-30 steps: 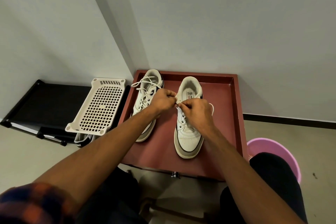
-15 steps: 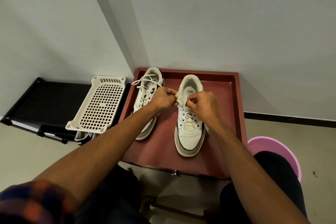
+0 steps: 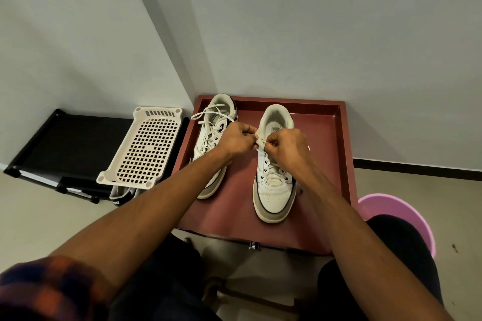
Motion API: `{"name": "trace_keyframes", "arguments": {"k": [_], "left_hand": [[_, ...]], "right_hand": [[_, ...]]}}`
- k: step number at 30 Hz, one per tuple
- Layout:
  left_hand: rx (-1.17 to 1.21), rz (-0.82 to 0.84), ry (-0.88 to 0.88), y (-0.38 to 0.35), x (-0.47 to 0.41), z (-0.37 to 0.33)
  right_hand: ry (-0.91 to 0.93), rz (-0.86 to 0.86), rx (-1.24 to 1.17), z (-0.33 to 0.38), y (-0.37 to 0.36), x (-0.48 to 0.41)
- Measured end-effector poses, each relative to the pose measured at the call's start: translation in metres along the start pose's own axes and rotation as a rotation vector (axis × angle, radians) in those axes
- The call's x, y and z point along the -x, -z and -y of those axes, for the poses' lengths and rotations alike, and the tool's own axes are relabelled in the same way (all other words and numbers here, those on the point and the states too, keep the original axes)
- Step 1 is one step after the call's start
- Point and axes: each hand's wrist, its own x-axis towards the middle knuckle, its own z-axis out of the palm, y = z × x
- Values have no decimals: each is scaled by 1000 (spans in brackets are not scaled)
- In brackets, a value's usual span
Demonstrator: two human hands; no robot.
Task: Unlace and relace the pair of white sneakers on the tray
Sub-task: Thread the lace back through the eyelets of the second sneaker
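Basket [image 3: 146, 148]: white, perforated, tilted on a black rack [image 3: 65, 143], left of the tray.
Left sneaker [image 3: 208, 138]: on the left side of the red tray [image 3: 344, 154], laces loose, one loop trailing over the rim.
Left hand [image 3: 236, 139]: forearm crosses the left sneaker; fingers [image 3: 249, 130] curled, pinching the right sneaker's top edge beside the tongue.
Lace [image 3: 263, 141]: a short white stretch shows between the hands.
Right sneaker [image 3: 273, 190]: mid-tray, toe towards the person; lacing near the top hidden.
Right hand [image 3: 287, 146]: knuckles up over the eyelets, fingers [image 3: 273, 143] curled tight, pinching the lace.
Doing it well: probably steady the flap, feed the tip straight through, and pull evenly so the shoe does not slide.
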Motion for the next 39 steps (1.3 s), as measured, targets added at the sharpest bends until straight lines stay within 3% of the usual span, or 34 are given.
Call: {"name": "trace_keyframes", "arguments": {"k": [3,12,15,26,34,39], "left_hand": [[-39,-2,-14,1,1,-1],[-265,-7,-96,3,-7,-5],[-272,-10,-91,1,-7,-5],[214,-58,17,-6,17,9],[11,-100,-67,-7,16,13],[-356,-122,-186,-6,21,3]], "right_hand": [[7,52,38,-1,5,-7],[306,260,282,9,35,-32],[323,285,298,7,36,-35],[152,324,105,-2,34,-44],[93,419,62,4,43,-47],[16,378,24,5,41,-46]]}}
